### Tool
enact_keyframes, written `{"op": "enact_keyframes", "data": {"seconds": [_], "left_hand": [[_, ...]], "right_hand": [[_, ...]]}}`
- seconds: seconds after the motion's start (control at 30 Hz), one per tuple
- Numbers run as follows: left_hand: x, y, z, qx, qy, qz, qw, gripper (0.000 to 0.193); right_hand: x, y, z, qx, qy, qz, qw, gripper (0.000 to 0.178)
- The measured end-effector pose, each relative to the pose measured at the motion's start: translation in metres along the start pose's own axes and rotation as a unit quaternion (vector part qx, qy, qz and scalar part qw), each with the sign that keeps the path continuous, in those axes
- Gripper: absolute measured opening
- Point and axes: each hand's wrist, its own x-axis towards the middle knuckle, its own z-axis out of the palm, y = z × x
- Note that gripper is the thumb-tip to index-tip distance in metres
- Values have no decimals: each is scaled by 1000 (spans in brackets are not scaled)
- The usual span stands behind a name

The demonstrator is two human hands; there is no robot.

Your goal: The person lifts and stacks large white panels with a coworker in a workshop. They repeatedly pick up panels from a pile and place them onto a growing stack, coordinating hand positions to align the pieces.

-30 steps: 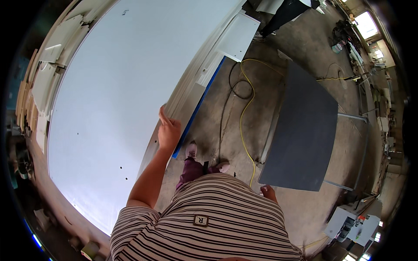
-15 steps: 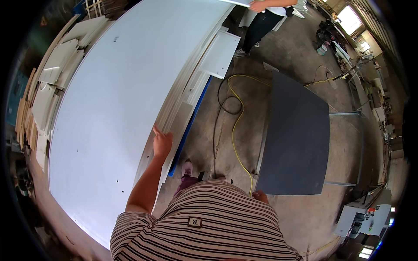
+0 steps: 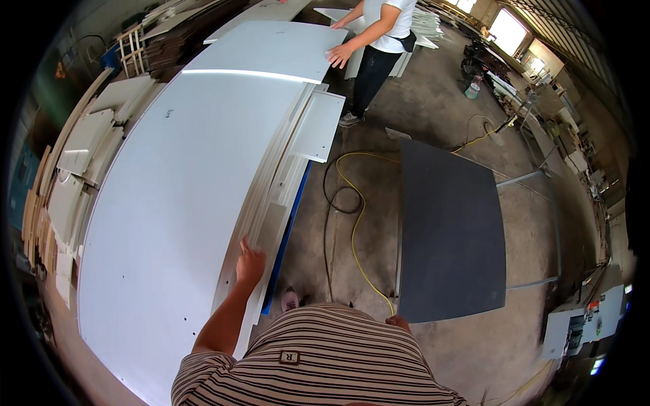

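A long white panel [image 3: 169,203] with a few small dark holes lies on my left. My left hand [image 3: 250,264] is at its right edge, over the stacked strips and panel edges [image 3: 267,183]; one finger points forward, the others are partly curled, and nothing shows in the hand. My right hand [image 3: 399,321] hangs low beside my striped shirt, mostly hidden, its fingers not clear. At the far end, another person [image 3: 389,34] has both hands on a second white panel [image 3: 271,51] that overlaps the long one.
A dark grey panel [image 3: 450,237] stands on my right by a metal frame [image 3: 535,284]. A yellow hose [image 3: 355,237] and a black hose [image 3: 326,237] run across the concrete floor. Stacked boards [image 3: 84,152] line the left side; a grey machine [image 3: 586,314] sits at lower right.
The view has tilted up, bringing more of the other person and the second panel's near edge into sight. My left hand stays by the long panel's edge; my right hand is now more hidden.
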Motion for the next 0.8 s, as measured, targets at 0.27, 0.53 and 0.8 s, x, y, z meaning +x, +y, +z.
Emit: {"op": "enact_keyframes", "data": {"seconds": [0.27,0.53,0.8], "left_hand": [[3,3,-18,16,-6,79,997,43],[5,8,-33,5,-5,184,983,28],[-17,-14,13,42,-242,316,916,33]], "right_hand": [[-60,-85,12,-120,63,-127,983,35],[-83,-110,28,-94,87,-18,992,38],[-31,-95,71,-264,79,-118,954,33]]}}
